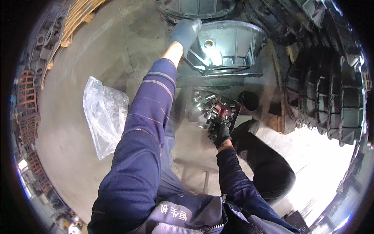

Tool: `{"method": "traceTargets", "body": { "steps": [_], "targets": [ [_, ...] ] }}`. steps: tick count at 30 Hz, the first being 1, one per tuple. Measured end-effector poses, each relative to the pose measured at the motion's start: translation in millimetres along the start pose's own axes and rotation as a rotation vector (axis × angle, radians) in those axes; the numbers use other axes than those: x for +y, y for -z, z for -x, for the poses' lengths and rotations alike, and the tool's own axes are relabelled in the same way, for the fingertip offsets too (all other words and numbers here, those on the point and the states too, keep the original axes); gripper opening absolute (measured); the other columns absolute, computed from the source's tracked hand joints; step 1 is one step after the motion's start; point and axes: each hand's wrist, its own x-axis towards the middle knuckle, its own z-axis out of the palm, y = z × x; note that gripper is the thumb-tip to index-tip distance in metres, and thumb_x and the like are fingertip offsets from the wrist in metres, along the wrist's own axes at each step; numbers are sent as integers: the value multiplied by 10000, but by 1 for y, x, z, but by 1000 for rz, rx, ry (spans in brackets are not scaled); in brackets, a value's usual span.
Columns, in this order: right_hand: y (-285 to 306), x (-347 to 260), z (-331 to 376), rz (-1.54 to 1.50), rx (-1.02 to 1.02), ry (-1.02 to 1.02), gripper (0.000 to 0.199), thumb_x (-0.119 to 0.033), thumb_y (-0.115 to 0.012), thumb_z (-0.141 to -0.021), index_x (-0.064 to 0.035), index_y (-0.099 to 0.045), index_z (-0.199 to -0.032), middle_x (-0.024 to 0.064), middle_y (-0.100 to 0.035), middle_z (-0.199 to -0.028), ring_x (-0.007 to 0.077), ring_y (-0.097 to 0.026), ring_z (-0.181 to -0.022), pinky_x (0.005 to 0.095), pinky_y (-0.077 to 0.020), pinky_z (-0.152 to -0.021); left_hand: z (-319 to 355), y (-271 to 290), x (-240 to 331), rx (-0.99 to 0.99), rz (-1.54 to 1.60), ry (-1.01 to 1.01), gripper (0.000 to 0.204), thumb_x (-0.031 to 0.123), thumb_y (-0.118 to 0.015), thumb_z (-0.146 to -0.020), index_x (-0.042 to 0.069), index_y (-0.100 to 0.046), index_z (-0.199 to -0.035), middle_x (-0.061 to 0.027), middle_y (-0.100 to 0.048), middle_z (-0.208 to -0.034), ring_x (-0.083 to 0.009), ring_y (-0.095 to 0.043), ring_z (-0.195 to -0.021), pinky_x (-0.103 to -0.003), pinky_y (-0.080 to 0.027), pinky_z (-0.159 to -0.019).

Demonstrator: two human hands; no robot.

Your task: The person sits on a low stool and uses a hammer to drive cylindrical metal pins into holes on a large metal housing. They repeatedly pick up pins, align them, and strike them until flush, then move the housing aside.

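Note:
My left hand (pixel 186 33), in a grey glove, reaches far forward to the left end of a dark cast metal housing's rim. Its fingers look pressed together, and whatever they hold is hidden. The housing (pixel 230 43) is bell-shaped, with ribs and a round hole, and bright light falls on it. Nearer to me, a dark tray (pixel 233 124) bears a pile of short shiny metal cylinders (pixel 212 106). My right hand (pixel 219 134), black-gloved, is at the tray's near edge with curled fingers against the pile. I cannot make out what is in them.
Another dark housing (pixel 196 8) stands behind the first. A black round cup (pixel 249 100) sits right of the tray. Ribbed dark castings (pixel 327 95) are stacked at the right. On the floor at the left lies a clear plastic bag (pixel 104 117).

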Motion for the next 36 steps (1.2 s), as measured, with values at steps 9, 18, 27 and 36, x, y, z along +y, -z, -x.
{"method": "traceTargets", "body": {
  "steps": [9, 18, 27, 36],
  "targets": [
    [79, 161, 32, -2502, -472, -1322, 355, -297, -707, -946, 37, -653, -1051, 46, -642, -696, 101, -586, -579, 305, -471, -515, 0, 5, 2, -75, 95, 89, 445, 382, -462, -984, 25, -703, -1096, -280, -676, -1175, -479, -647, -1090, -527, -496, -960],
    [124, 337, -44, -2052, 266, -968, 420, -408, -553, -1050, -3, -665, -1060, -44, -520, -669, 48, -459, -531, 232, -339, -474, 8, 8, 9, -26, 305, 223, 498, 442, -508, -966, 13, -731, -1087, -283, -692, -1149, -467, -651, -1093, -505, -498, -945],
    [87, 344, -94, -1553, -27, -717, 344, -325, -666, -994, 13, -648, -1048, 289, -669, -817, 432, -677, -768, 458, -523, -676, -1, 3, -2, -55, 274, 155, 530, 477, -513, -960, 20, -730, -1116, -277, -693, -1163, -456, -651, -1116, -495, -499, -958],
    [102, 351, -77, -1720, 297, -868, 351, -318, -670, -1023, 32, -657, -1042, 70, -669, -789, 103, -576, -754, 311, -506, -677, 1, 4, 5, -81, 171, 143, 496, 447, -479, -983, 45, -733, -1123, -267, -690, -1177, -460, -646, -1123, -509, -499, -965]
  ]
}}
